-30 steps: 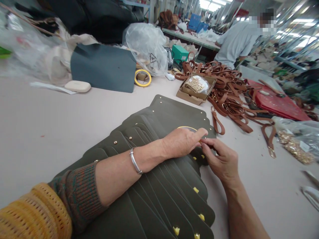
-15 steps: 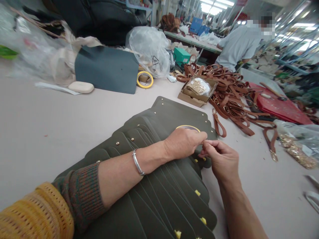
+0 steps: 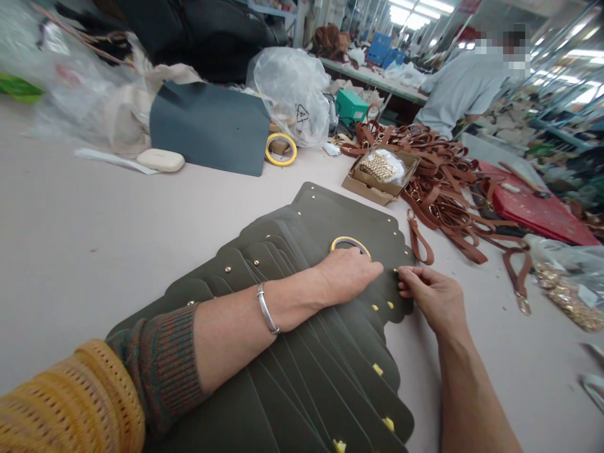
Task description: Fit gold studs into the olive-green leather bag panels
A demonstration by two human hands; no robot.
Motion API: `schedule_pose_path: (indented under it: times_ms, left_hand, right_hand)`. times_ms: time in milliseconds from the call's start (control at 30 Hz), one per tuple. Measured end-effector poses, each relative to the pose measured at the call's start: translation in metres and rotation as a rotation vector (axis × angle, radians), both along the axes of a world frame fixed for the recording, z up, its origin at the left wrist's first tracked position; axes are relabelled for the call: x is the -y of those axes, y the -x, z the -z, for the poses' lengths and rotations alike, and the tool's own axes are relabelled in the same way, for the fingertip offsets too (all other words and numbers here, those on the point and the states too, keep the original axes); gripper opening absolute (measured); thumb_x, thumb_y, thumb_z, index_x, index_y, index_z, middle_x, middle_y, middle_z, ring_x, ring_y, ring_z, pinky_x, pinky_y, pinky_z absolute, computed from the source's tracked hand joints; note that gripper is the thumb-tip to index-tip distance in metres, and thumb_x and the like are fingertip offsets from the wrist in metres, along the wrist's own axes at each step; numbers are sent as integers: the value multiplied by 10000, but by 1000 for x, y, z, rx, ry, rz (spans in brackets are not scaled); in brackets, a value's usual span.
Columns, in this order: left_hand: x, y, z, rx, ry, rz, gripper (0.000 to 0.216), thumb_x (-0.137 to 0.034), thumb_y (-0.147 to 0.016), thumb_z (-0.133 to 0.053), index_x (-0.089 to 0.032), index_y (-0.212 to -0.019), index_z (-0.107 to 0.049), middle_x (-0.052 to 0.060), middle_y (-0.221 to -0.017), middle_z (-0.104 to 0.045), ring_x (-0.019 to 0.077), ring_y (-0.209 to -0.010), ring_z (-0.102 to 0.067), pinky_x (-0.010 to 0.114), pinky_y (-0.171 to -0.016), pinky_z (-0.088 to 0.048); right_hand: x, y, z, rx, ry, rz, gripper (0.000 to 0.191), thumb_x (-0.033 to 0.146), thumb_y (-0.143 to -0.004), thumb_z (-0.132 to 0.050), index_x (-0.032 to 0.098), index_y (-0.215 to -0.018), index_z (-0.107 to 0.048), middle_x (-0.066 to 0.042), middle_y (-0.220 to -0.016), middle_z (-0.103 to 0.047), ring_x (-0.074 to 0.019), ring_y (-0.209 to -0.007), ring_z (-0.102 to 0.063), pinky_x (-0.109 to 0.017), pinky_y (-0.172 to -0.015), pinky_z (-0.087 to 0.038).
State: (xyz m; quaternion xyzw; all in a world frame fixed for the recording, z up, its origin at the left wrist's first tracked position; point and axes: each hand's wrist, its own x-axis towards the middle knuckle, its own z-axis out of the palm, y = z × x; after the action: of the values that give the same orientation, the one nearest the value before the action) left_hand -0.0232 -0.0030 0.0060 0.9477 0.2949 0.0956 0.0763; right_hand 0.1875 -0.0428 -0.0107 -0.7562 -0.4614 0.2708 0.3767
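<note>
My left hand is closed over the near side of a roll of tape with a yellow rim, above a fanned stack of dark green panels. The far part of the roll shows beyond my knuckles. To the right, my right hand pinches a tiny yellowish piece between thumb and forefinger, over the panels' right edge; its kind is too small to make out. Small yellow bits stick to several panels along their right side. Gold studs sit near the panels' other edges.
Brown straps with clips are heaped at the right, beside a cardboard box of gold chain. Another yellow-rimmed tape roll stands by a blue-grey sheet. A white case lies left. A person is in the background.
My hands have come apart. The right has moved a little to the right with the tiny yellowish piece in its pinch, and more of the tape roll shows past my left hand.
</note>
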Motion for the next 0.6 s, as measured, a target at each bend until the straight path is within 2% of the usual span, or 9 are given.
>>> schedule_pose_path:
  times_ms: [133, 267, 367, 433, 533, 600]
  left_hand:
    - [0, 0, 2, 21, 1, 6, 209, -116, -937, -385, -160, -975, -586, 84, -970, -656, 235, -932, -616, 339, -712, -520]
    - [0, -1, 3, 26, 13, 3, 213, -113, -935, -384, -165, -966, -587, 86, -958, -652, 239, -916, -614, 350, -698, -520]
    - [-1, 0, 1, 8, 13, 1, 209, -115, -933, -388, -167, -973, -587, 91, -984, -647, 235, -918, -613, 348, -702, -521]
    - [-1, 1, -1, -9, 17, 5, 215, -117, -935, -379, -165, -975, -584, 96, -1008, -645, 232, -929, -613, 344, -709, -523]
    - [0, 2, -2, -10, 15, 7, 216, -107, -926, -375, -165, -977, -577, 92, -1010, -645, 239, -941, -610, 347, -706, -527]
    - [0, 2, -3, 9, 18, 9, 215, -104, -918, -379, -172, -984, -572, 83, -1008, -645, 243, -943, -606, 353, -708, -530]
  right_hand:
    - [0, 4, -1, 234, 37, -87, 342, 488, -719, -639, 175, -814, -737, -29, -623, -679, -164, -529, -625, -268, -513, -499]
    - [-3, 7, -1, 509, -15, -137, 270, 439, -727, -589, 212, -738, -735, -35, -659, -707, -201, -613, -645, -311, -616, -486]
    - [-8, 7, 1, 577, -15, -119, 243, 412, -719, -586, 216, -721, -728, -41, -662, -707, -208, -634, -647, -329, -653, -488]
    - [-11, 6, 3, 516, 19, -83, 272, 421, -709, -611, 203, -822, -728, -35, -621, -687, -203, -587, -638, -324, -605, -491]
    - [-7, 1, 6, 216, 21, -2, 458, 464, -703, -652, 168, -1052, -651, -23, -623, -677, -183, -506, -615, -300, -499, -491]
    - [0, -4, 8, 25, -30, 12, 469, 492, -710, -661, 158, -1039, -630, -37, -684, -690, -172, -523, -624, -289, -495, -507]
